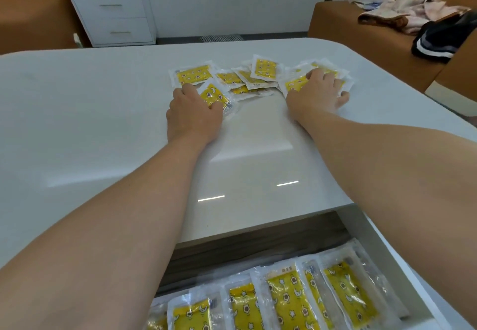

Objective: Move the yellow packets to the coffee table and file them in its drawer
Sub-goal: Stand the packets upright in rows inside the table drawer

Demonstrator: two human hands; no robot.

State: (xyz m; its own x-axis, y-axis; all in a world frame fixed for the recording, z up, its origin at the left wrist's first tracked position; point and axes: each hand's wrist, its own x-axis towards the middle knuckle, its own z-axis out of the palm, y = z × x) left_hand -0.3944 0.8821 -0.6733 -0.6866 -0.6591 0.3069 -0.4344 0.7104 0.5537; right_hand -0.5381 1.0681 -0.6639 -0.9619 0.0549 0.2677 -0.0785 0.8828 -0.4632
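Yellow packets (pixel 254 76) lie in a loose, overlapping heap at twelve o'clock on the coffee table (pixel 90 123). Each has a clear wrapper with a white border and a yellow panel printed with stars and crescent moons. A white strip with small print heads some of them, too blurred for me to read. I count about ten in the heap; the overlaps hide any more.

My left hand (pixel 193 112) sits at the heap's nine o'clock edge, fingers curled, thumb and fingers holding one tilted packet (pixel 215 97). My right hand (pixel 317 92) lies at the three o'clock edge, its fingers spread wide and flat on top of the packets there, gripping nothing that I can see.

At six o'clock, below my forearms, the drawer (pixel 258 249) stands pulled out, dark wood inside with white sides. The filed packets (pixel 286 296) stand in it in a row on edge, at least five of them.

The tabletop is smooth, pale and glossy, with rounded corners, and it mirrors two short strip lights. At eleven o'clock a white cabinet (pixel 111 12) with two drawer fronts stands against a white wall (pixel 219 1). At two o'clock an orange sofa (pixel 343 22) carries a heap of pinkish clothes (pixel 418 12) and one dark garment (pixel 444 40).
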